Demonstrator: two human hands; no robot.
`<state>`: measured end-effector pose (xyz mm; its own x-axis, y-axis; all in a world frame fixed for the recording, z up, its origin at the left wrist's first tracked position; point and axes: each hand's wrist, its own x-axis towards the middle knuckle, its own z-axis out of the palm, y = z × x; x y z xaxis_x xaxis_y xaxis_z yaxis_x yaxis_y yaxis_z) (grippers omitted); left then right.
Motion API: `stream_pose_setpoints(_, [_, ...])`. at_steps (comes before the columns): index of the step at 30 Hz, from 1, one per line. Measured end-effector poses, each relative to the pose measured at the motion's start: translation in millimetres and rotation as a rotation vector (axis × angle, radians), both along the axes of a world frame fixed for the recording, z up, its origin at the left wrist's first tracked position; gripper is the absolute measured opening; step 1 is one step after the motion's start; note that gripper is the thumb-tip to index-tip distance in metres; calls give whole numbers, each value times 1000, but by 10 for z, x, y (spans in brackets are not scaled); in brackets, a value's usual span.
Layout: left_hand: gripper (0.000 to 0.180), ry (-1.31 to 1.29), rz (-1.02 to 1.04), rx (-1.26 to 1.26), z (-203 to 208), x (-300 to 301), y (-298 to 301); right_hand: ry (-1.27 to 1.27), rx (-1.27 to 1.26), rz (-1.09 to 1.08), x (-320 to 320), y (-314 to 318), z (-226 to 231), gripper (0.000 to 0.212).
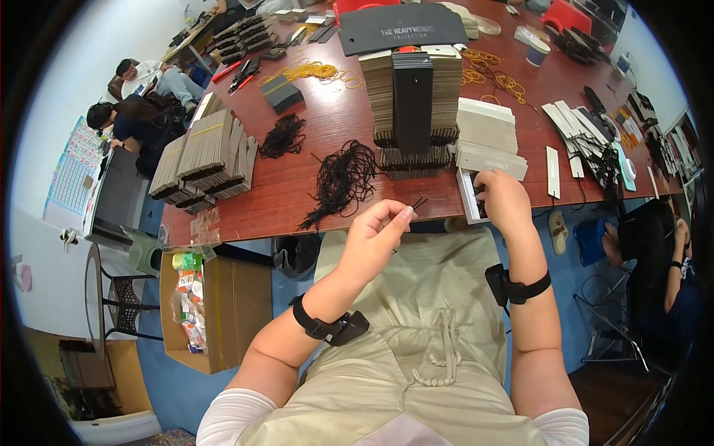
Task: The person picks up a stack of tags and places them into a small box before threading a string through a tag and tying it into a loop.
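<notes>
My left hand (375, 239) is closed in a pinch on a thin black cord (421, 202), held just off the table's front edge. My right hand (507, 202) dips into a small white box (467, 195) with curled fingers; the tips and whatever they grip are hidden, though something dark shows inside. Left of the box, a tangled heap of black cords (343, 182) spreads toward the edge. Straight ahead stand tall stacks of grey card tags (378, 93), with a black tag (412, 104) upright in front and a wide dark card (405, 31) on top.
Banded tag bundles (204, 149) sit at left, near a smaller cord clump (282, 136). Pale tags (487, 130) lie behind the box, and white strips (584, 126) farther right. A paper cup (537, 50) stands at the back. Below left is a cardboard box (223, 312).
</notes>
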<state>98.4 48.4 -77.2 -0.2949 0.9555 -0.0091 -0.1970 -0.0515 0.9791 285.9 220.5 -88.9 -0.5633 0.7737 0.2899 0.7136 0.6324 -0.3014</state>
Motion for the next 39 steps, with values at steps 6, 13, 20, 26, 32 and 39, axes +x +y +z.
stream_pose_setpoints(6, [17, -4, 6, -11, 10, -5, -19, -102, -33, 3, -7, 1, 53, 11])
stream_pose_setpoints(13, [17, -34, -18, -16, 29, -39, -27, 150, -70, -5, 54, -8, 133, 7])
stream_pose_setpoints(20, [14, -45, -90, 27, 25, -25, 12, 680, -692, 70, -11, -319, 420, 16])
stream_pose_setpoints(26, [14, -29, -107, 35, 39, 8, -12, 926, -1210, 334, -228, -629, 502, 28])
stream_pose_setpoints(32, [13, -2, -98, 43, 82, 11, -40, 975, -1232, 300, -231, -609, 504, 26])
stream_pose_setpoints(39, [12, -7, -90, 77, 61, 20, -38, 992, -1374, 345, -243, -639, 451, 25])
